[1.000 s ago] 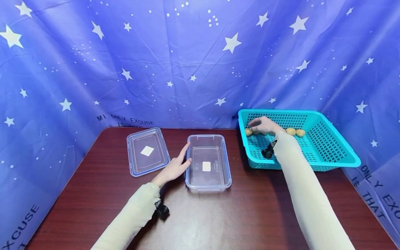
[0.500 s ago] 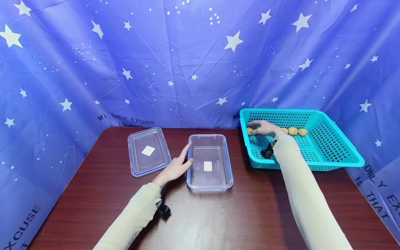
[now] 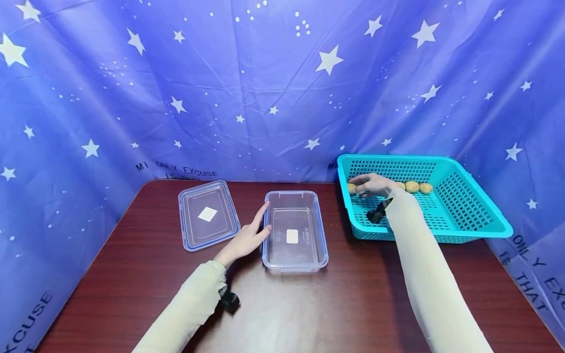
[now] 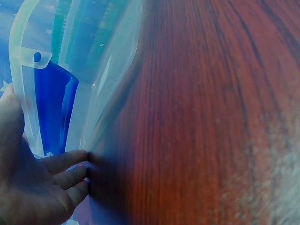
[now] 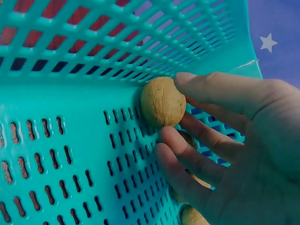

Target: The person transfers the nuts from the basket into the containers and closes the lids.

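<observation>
In the head view my left hand lies against the left side of a clear plastic food container with a blue-edged rim. Its fingers are extended, and in the left wrist view they touch the outer wall below a blue side clip. My right hand reaches into a turquoise basket. There, in the right wrist view, thumb and fingers pinch a walnut in the corner by the slotted wall. More walnuts form a row along the basket's back, partly hidden by the hand.
A clear lid with a blue edge lies on the brown wooden table, left of the container. Behind and around the table hangs a blue curtain with white stars. A black wrist camera sits on the left wrist.
My right hand has shifted slightly lower at the left-hand walnut, and its fingers have drawn closer around it. The left hand stays at the container; the view has moved slightly.
</observation>
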Tool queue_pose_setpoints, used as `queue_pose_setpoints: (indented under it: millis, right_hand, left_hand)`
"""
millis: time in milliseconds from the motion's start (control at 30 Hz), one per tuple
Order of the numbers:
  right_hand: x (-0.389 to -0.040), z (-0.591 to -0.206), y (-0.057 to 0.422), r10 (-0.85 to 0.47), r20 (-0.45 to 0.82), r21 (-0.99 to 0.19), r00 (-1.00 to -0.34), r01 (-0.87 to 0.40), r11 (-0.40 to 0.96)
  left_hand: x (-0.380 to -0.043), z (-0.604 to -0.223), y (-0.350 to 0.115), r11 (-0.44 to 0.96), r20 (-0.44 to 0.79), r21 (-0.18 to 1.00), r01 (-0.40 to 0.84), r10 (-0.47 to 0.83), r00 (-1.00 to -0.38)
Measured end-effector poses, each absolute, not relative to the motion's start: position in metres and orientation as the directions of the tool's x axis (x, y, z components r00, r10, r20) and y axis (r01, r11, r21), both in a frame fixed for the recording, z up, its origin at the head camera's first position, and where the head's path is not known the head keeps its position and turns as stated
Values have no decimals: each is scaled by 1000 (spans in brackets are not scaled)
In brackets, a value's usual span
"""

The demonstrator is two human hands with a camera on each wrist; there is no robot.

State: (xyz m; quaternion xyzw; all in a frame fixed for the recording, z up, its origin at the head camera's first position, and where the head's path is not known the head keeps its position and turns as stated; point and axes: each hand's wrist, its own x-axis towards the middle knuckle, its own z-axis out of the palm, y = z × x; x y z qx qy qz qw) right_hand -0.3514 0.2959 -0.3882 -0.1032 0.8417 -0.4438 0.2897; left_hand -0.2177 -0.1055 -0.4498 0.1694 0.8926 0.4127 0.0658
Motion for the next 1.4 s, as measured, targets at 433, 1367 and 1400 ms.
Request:
queue_pose_setpoints:
  millis: [433, 1367, 1400]
  right_hand:
    - [-351, -391, 290, -424, -378, -802, -823, 63, 594]
    - [-348, -379, 299, -356, -205, -850, -912, -14, 527]
    - [-347, -378, 300, -360, -204, -852, -910, -16, 523]
  left_hand:
    - [-216, -450, -108, 597, 24, 765, 241, 348, -937]
    - [-219, -452, -107, 610, -3, 762, 217, 338, -941]
    - [-219, -452, -107, 609, 0, 762, 219, 339, -941]
